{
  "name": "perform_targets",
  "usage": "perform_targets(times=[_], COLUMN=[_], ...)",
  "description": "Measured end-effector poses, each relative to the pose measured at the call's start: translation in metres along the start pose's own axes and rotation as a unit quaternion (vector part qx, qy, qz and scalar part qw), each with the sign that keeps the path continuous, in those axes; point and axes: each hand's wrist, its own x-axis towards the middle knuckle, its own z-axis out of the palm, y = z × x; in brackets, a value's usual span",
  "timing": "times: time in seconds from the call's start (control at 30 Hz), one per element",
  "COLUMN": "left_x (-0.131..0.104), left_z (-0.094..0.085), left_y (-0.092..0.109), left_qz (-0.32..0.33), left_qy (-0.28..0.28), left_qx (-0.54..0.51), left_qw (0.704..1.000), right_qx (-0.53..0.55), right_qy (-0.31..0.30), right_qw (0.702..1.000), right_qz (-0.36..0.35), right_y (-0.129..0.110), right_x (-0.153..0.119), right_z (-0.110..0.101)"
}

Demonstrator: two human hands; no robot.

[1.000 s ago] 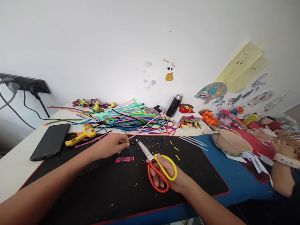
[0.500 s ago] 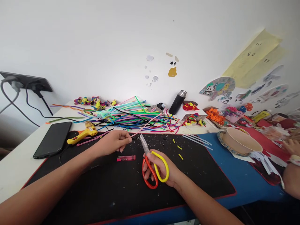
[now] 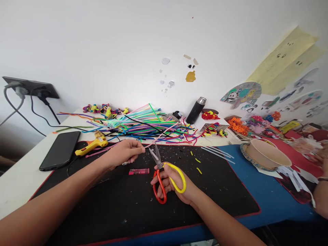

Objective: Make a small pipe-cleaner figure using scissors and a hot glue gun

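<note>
Between thumb and fingers, my left hand (image 3: pixel 130 151) pinches the near end of a pink pipe cleaner (image 3: pixel 164 133), which slants up and right over the pile. My right hand (image 3: pixel 176 179) is closed round the handles of scissors (image 3: pixel 159 165), one loop red and one yellow. Their blades stand apart, tips just right of my left fingertips and close to the pipe cleaner. A pink lighter (image 3: pixel 139 171) lies on the black mat (image 3: pixel 123 208) between the hands. Short yellow pipe cleaner pieces (image 3: pixel 197 160) lie to the right.
A heap of coloured pipe cleaners (image 3: pixel 143 124) spreads along the wall. At left are a yellow glue gun (image 3: pixel 93 145) and a phone (image 3: pixel 60 150). Clear glue sticks (image 3: pixel 217 153), a black flask (image 3: pixel 196 111) and a round basket (image 3: pixel 266 153) stand rightward. Another person's arm (image 3: pixel 321 194) shows far right.
The scissors have opened wider, their handle loops spreading apart and their blades parting near the pipe cleaner. My left hand keeps its pinch. The whole view has shifted slightly.
</note>
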Motion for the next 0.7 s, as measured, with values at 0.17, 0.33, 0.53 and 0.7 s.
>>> perform_targets(times=[0.17,0.33,0.53,0.7], left_x=[0.002,0.004,0.004,0.002], left_z=[-0.001,-0.003,-0.002,-0.001], left_y=[-0.004,-0.007,-0.006,-0.006], left_qz=[-0.003,-0.01,0.002,0.016], left_qy=[0.018,0.03,0.031,0.024], left_qx=[0.003,0.004,0.035,0.06], left_qw=[1.0,0.999,0.999,0.998], right_qx=[-0.05,-0.063,-0.072,-0.061], right_qy=[0.012,0.011,0.019,0.026], right_qw=[0.999,0.996,0.996,0.997], right_qz=[-0.016,-0.056,-0.046,-0.047], right_y=[-0.002,-0.003,-0.002,0.001], right_x=[0.002,0.005,0.01,0.013], right_z=[0.007,0.012,0.015,0.014])
